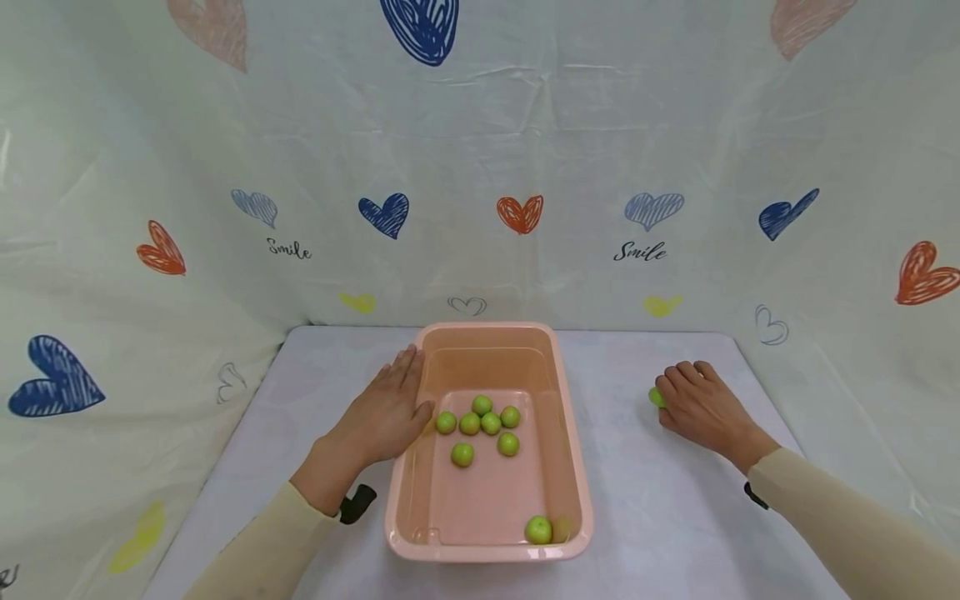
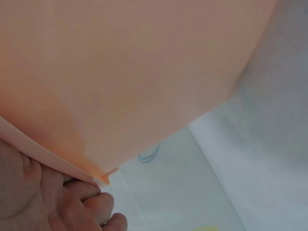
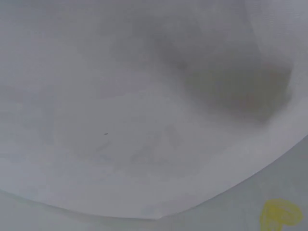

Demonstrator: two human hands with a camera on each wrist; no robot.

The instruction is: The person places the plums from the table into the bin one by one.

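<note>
A pink plastic basin stands in the middle of the table in the head view, with several small round green fruits in it. Most are grouped toward its middle, and one green fruit sits in the near right corner. My left hand rests along the basin's left rim with fingers straight; in the left wrist view, the hand touches the outside of the rim. Over the table at right, my right hand grips a green fruit, mostly hidden by the fingers. The right wrist view shows only a blurred greenish shape there.
A white cloth covers the table. Behind and at both sides hangs a pale curtain printed with hearts and words. Each wrist wears a dark band, and a black wrist piece shows by the left one.
</note>
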